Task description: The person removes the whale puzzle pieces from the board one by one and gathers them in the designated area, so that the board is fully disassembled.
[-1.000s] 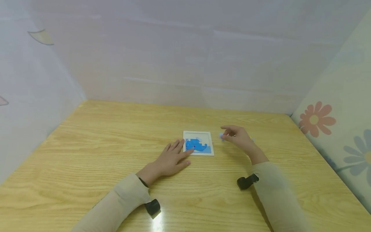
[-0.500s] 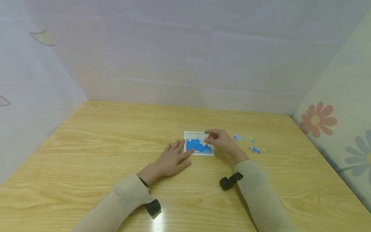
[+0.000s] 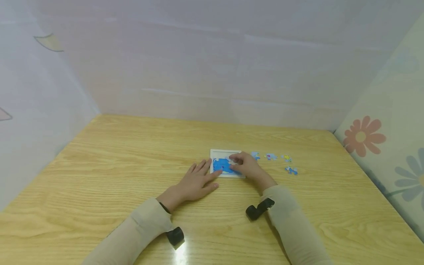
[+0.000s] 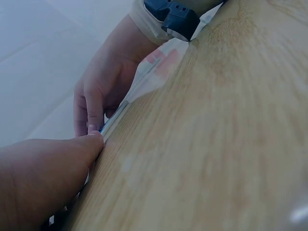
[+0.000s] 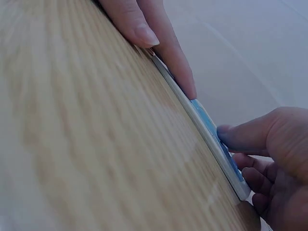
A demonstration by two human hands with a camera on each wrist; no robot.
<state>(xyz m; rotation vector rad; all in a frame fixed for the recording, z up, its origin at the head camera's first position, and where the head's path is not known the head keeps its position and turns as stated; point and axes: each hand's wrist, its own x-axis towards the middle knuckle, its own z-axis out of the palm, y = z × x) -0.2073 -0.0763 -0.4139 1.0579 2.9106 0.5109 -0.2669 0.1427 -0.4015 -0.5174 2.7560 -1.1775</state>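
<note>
A small white-framed jigsaw puzzle (image 3: 226, 151) with a blue elephant picture lies on the wooden table. My left hand (image 3: 193, 184) rests flat with spread fingers at its left side, one finger lying over the frame's lower left. Over the puzzle's right part is my right hand (image 3: 248, 166), fingers bent, thumb and index apart at the picture. In the right wrist view the right thumb (image 5: 233, 136) touches the blue picture, the other fingers curled by the frame's edge. Whether a piece is between them is hidden. Several loose puzzle pieces (image 3: 271, 156) lie to the right.
The wood-grain table (image 3: 132, 154) has a pale curtain (image 3: 198, 66) behind it and flower-printed cloth (image 3: 391, 110) on the right. Black wrist cameras (image 3: 175, 235) sit on both sleeves.
My right hand has moved left from beside a loose light-blue piece onto the puzzle's right part, then lowered slightly. That piece and others are now uncovered. The left hand has stayed put.
</note>
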